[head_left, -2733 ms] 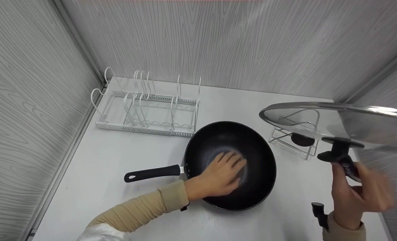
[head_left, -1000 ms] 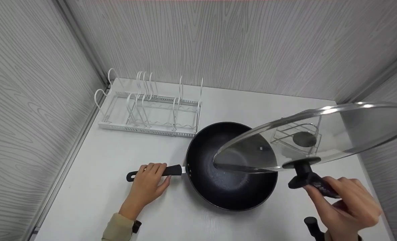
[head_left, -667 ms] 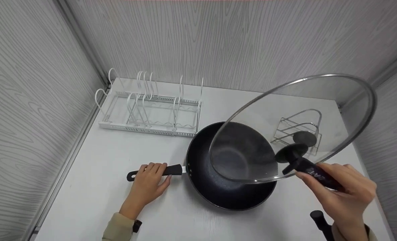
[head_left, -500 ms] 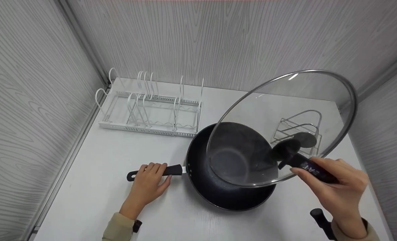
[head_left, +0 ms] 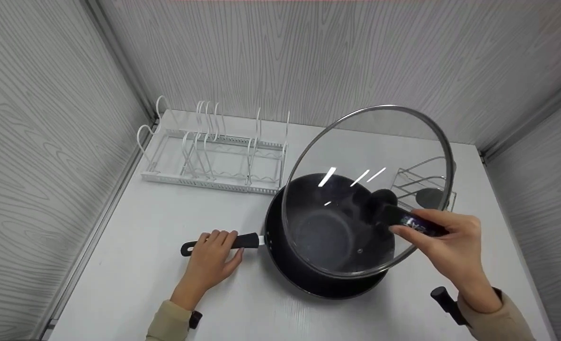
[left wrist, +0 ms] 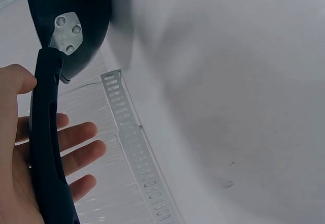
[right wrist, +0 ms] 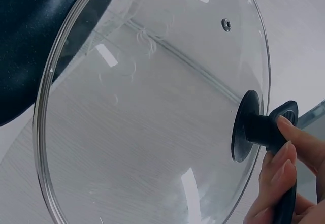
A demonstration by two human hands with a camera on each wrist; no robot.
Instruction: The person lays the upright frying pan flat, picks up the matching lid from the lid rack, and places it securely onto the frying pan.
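Observation:
A black wok (head_left: 327,288) sits on the white table, its long handle (head_left: 246,240) pointing left. My left hand (head_left: 209,260) holds that handle; in the left wrist view the thumb lies on one side and the fingers (left wrist: 84,155) reach past the other. My right hand (head_left: 450,246) grips the black knob handle (head_left: 410,221) of a large glass lid (head_left: 379,137) with a steel rim. Raised and tilted, the lid overlaps most of the wok in the head view, and the wok's dark inside shows through the glass. The right wrist view shows fingertips and thumb around the knob handle.
A white wire rack (head_left: 195,181) with upright loops stands at the back left, near the wok's rim. Behind the lid at the right is a small wire stand (head_left: 420,180) with a dark round piece. Grey wood-grain walls (head_left: 242,57) close off the back and sides.
My left hand has gone from inside the wok to its handle. My right hand has brought the lid leftward from the right side, turning it from nearly edge-on until its face shows over the wok.

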